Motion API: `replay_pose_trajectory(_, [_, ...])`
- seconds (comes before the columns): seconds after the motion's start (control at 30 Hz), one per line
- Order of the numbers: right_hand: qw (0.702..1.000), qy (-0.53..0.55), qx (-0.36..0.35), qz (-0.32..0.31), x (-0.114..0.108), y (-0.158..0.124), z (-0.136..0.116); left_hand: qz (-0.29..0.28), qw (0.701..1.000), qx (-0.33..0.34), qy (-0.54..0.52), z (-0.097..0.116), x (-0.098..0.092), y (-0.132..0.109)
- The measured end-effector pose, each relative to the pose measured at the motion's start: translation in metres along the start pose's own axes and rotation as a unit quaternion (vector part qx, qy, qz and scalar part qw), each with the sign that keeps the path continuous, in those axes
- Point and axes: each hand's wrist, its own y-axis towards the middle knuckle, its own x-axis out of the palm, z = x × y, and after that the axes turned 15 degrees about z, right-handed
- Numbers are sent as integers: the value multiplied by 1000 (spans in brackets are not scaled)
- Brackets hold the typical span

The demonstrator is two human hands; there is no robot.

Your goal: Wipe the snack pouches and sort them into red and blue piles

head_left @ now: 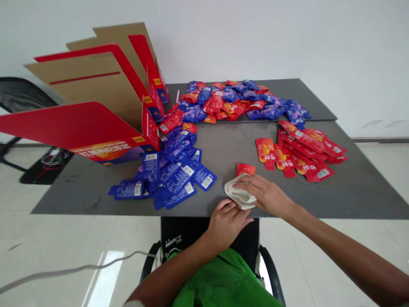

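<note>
While under the right hand point(266, 196), crumpled white cloth point(239, 194) against left hand point(225, 226)

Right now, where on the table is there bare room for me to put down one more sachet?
The widest bare patch of grey table lies between the blue sachets and the red sachets, above the lone red sachet. Another runs right of the red sachets. Crowded: the mixed back pile and the blue sachets against the carton.

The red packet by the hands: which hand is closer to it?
Right. The right hand is just below and to the right of the red packet; the left hand is farther below it, slightly left.
</note>
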Motion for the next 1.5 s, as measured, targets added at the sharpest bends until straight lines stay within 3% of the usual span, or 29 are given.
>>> replay_pose_trajectory(0.13, [998,-47,43,31,12,20,42,30,999,18,-6,0,2,-1])
replay_pose_trajectory(0.27, [988,-115,64,74,-4,56,64,46,999,16,-7,0,3,-2])
replay_pose_trajectory(0.4, [986,-105,52,116,-22,43,30,51,998,15,-16,1,2,-1])
replay_pose_trajectory(0.5, [997,-58,15,39,-17,11,-1,38,999,6,-19,1,-1,1])
replay_pose_trajectory(0.57, [1000,-28,6,2,-7,-5,-7,25,1000,-1,-19,1,-1,1])
replay_pose_trajectory(0.67, [999,-24,30,14,8,-5,14,29,999,5,-19,1,-1,1])
replay_pose_trajectory(0.8, [993,-88,45,62,12,32,64,48,999,11,-18,1,0,1])
replay_pose_trajectory(0.87, [988,-121,51,77,6,49,76,56,998,10,-20,1,1,1])
replay_pose_trajectory(0.93, [983,-137,55,108,-4,56,70,60,998,10,-23,1,1,1])
replay_pose_trajectory(1.03, [984,-115,51,130,-15,42,36,51,998,8,-25,2,0,1])
replay_pose_trajectory(1.13, [996,-63,12,57,-14,13,-1,35,999,0,-22,2,-3,3])
replay_pose_trajectory(1.23, [999,-31,2,22,-1,-7,-10,19,1000,-7,-21,3,-5,5])
replay_pose_trajectory(1.33, [998,-34,20,41,11,-2,14,27,999,-2,-29,3,-5,4])
replay_pose_trajectory(1.5, [991,-102,56,67,14,43,73,30,999,2,-20,1,-1,2])
